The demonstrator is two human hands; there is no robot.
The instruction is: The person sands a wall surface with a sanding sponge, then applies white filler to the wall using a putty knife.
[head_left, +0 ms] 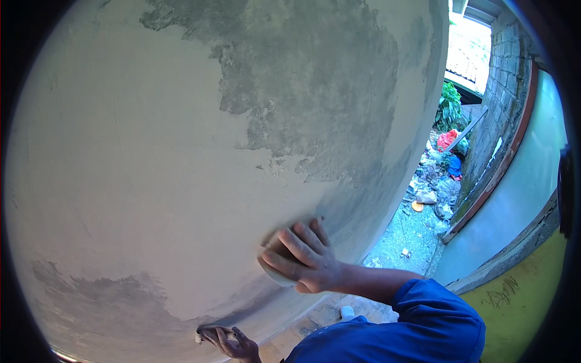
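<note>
Near the wall (pixel 151 199)'s lower right edge, the right hand (pixel 305 257) is gripping a rounded pad (pixel 277 276), fingers spread — the left hand (pixel 233 345) is pinching a pale piece (pixel 198 337); uneven pressure would be risking gouges.

The wall (pixel 163 181) before me is off-white, blotched ragged grey toward twelve and eight o'clock. The pad (pixel 276 274) under my right hand (pixel 307 260) shows a cream edge. My sleeve (pixel 442 314) is plain blue; at four o'clock, a yellow panel (pixel 529 308) bears dark scribbles (pixel 501 292).
</note>
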